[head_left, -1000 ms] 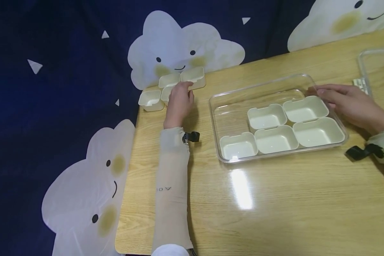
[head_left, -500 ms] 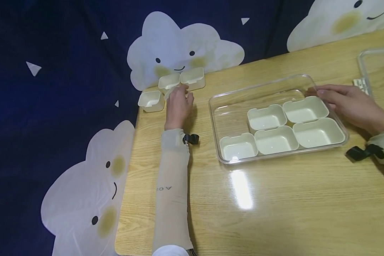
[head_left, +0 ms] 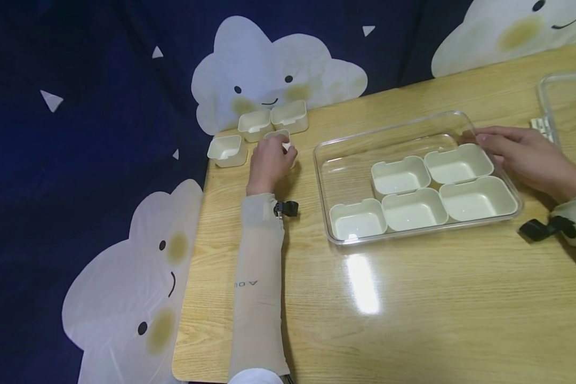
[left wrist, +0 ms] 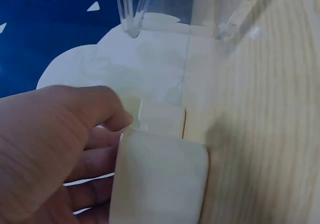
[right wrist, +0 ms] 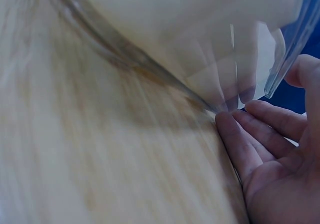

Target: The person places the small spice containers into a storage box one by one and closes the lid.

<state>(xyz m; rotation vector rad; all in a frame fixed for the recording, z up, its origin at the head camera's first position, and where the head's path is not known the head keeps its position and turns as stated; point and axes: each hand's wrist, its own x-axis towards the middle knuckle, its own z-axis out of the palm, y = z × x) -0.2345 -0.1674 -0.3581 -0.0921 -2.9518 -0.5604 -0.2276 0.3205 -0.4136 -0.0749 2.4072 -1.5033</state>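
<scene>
My left hand pinches a small cream bin by its rim, thumb on one side and fingers on the other. Most of that bin is hidden behind the hand in the head view. The left wrist view shows the bin's smooth wall beside the thumb. Two bins stand just behind it, and another cream bin is to its left. At the right, my right hand rests its fairly straight fingers against the outside of a clear plastic box. Several cream bins sit inside this box.
Another clear plastic piece lies at the far right, with a small patterned object at its edge. The wooden table ends at the left, beside a dark blue cloth with cloud prints, which also hangs behind.
The left hand has taken hold of one cream bin and drawn it slightly right, away from the bin on the left. The right hand and the clear box have stayed put.
</scene>
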